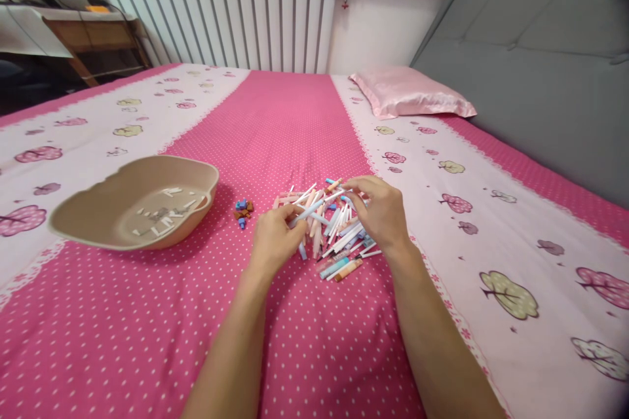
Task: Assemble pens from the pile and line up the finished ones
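A loose pile of pen parts (339, 229) lies on the bedspread: thin white sticks, some dark-tipped, with pale blue, pink and orange barrels and caps. At the pile's left side my left hand (276, 237) is closed, pinching a pale blue pen barrel (310, 209) between thumb and fingers. My right hand (377, 208) bends over the right side of the pile, thumb and forefinger pinched on a thin white stick (336, 196). Its other fingers are curled and partly hidden. Left of the pile sits a small heap of blue and brown pieces (242, 211).
A beige basin (88, 216) with short white pieces (164, 217) in it stands to the left on the pink dotted bedspread (289, 118). Farther back are a pink pillow (410, 91), a grey headboard (535, 46), a white radiator (230, 19) and a desk (83, 33).
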Demonstrator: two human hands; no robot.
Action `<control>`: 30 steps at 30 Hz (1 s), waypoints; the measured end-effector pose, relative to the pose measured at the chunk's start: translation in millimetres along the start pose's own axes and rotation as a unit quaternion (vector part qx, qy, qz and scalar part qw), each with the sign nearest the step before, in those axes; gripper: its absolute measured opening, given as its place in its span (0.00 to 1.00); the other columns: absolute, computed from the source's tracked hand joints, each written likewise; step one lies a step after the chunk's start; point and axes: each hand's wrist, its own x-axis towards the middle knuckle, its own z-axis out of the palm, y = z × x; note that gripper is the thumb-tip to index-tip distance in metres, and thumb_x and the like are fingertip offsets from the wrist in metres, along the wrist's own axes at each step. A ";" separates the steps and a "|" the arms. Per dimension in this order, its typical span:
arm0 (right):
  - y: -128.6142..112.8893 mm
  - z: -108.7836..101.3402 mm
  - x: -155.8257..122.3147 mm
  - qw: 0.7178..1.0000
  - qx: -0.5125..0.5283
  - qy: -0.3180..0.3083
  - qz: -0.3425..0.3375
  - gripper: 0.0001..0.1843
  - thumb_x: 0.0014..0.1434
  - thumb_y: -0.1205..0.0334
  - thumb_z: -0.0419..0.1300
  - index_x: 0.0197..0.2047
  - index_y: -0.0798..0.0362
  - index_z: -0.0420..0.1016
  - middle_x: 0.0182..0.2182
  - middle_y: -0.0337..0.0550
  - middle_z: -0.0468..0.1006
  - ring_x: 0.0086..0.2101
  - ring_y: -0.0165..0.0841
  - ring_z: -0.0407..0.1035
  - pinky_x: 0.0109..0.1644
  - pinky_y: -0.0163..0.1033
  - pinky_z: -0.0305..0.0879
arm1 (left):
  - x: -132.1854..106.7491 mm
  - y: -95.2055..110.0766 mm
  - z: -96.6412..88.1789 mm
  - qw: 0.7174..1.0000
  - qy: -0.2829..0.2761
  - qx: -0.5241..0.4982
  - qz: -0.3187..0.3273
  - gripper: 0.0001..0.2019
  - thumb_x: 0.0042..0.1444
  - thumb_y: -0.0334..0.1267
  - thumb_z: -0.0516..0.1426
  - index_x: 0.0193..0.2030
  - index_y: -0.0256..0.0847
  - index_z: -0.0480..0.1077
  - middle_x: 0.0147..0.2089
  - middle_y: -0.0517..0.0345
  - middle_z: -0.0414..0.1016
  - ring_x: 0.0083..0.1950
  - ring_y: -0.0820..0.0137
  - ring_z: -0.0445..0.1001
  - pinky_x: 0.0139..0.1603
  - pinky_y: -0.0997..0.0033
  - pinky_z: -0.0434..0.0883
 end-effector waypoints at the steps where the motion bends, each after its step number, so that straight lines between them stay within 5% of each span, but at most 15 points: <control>1: -1.5 -0.4 -0.1 1.000 0.005 -0.003 -0.008 0.12 0.56 0.70 0.54 0.40 0.52 0.77 0.40 0.43 0.78 0.41 0.35 0.72 0.47 0.41 0.67 | -0.2 0.4 0.0 1.000 -0.008 -0.003 0.002 0.13 0.47 0.36 0.53 0.35 0.40 0.76 0.22 0.60 0.73 0.22 0.72 0.65 0.25 0.75 0.58; 9: -11.7 -3.2 0.5 0.997 0.021 0.026 -0.068 0.19 0.59 0.71 0.49 0.49 0.51 0.74 0.45 0.44 0.78 0.46 0.33 0.71 0.54 0.44 0.65 | 0.5 -0.7 2.0 0.994 -0.039 -0.099 -0.002 0.13 0.45 0.33 0.52 0.34 0.38 0.76 0.23 0.60 0.75 0.22 0.72 0.68 0.23 0.76 0.61; 19: -28.3 -2.2 -4.6 0.987 0.113 -0.071 -0.091 0.27 0.56 0.76 0.47 0.57 0.50 0.67 0.48 0.40 0.77 0.47 0.31 0.71 0.52 0.40 0.68 | -0.6 3.2 4.0 0.968 -0.078 -0.236 -0.017 0.10 0.45 0.34 0.52 0.33 0.36 0.72 0.25 0.57 0.75 0.22 0.72 0.71 0.22 0.75 0.65; 24: -27.6 -6.1 -4.1 0.993 0.110 -0.008 -0.032 0.24 0.59 0.71 0.48 0.58 0.48 0.66 0.52 0.42 0.73 0.41 0.32 0.74 0.48 0.42 0.70 | -0.3 3.4 3.4 0.962 -0.085 -0.259 -0.032 0.10 0.44 0.34 0.53 0.33 0.36 0.72 0.25 0.58 0.75 0.21 0.72 0.71 0.22 0.75 0.66; 30: -22.5 -3.7 -1.2 0.993 0.083 -0.068 -0.054 0.23 0.58 0.74 0.48 0.52 0.50 0.73 0.41 0.42 0.79 0.38 0.33 0.74 0.46 0.43 0.70 | 0.3 1.0 3.9 0.961 -0.086 -0.261 -0.028 0.09 0.44 0.35 0.53 0.31 0.36 0.71 0.24 0.57 0.75 0.23 0.70 0.73 0.24 0.74 0.67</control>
